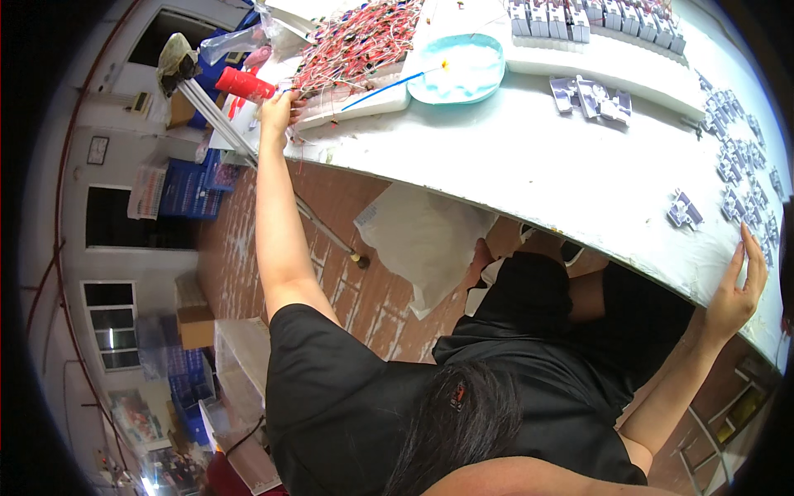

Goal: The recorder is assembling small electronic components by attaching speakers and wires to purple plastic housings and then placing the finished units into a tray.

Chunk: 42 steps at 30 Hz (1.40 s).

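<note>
My left hand [279,116] reaches out to the far left, its fingers curled at the corner of a white foam tray [360,105]. The tray is heaped with red and white wires [360,41]. What the fingers hold is too small to make out. Right beside them is a red bottle [246,83], tilted; whether they touch it I cannot tell. My right hand [736,285] rests at the table's near right edge with its fingers stretched out. Its fingertips come close to a cluster of small grey plastic parts [744,194]. One similar grey part [684,210] lies apart from them.
A light blue dish [467,78] with a thin blue brush [385,91] across its rim stands beside the wire tray. Behind are rows of grey housings [550,21] on foam, with two grey pieces [591,99] in front. A white sack [422,236] lies below the table [496,157].
</note>
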Tool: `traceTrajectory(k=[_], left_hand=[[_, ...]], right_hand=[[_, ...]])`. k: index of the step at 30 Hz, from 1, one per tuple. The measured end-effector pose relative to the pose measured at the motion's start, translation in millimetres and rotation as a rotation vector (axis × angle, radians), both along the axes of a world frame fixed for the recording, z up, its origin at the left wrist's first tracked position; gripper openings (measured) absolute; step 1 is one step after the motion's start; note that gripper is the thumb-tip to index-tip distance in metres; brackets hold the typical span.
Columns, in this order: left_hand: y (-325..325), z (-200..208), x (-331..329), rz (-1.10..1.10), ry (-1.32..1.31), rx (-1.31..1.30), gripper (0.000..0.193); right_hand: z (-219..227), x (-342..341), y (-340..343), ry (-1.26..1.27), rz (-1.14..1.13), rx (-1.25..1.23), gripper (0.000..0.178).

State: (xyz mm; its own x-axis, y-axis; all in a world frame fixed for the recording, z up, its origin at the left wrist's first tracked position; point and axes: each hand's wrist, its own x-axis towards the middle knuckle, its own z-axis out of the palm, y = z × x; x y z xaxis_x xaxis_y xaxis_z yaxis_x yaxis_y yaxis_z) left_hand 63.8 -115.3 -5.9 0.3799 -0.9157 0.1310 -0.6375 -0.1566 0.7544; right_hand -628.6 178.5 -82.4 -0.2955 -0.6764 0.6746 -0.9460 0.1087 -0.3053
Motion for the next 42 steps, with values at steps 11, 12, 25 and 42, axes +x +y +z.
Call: traceTrajectory(k=[11,12,25,42], left_hand=[[70.4,20.2,-10.9,-0.112,0.24,0.039,0.03],[76.0,19.0,-10.7,-0.107,0.24,0.037,0.03],[95.6,56.1,-49.4,-0.272,0.327,-0.446,0.038],[85.6,-0.1,4.9,0.115,0.214,0.026,0.038]], right_hand=[[-0.7,-0.3,-2.0,0.015,0.023,-0.005,0.025],[-0.3,-0.2,-2.1,0.011,0.022,-0.008,0.025],[2.7,3.1,-3.2,-0.038,0.035,-0.004,0.025],[0.3,3.2,-4.0,-0.015,0.036,-0.033,0.025]])
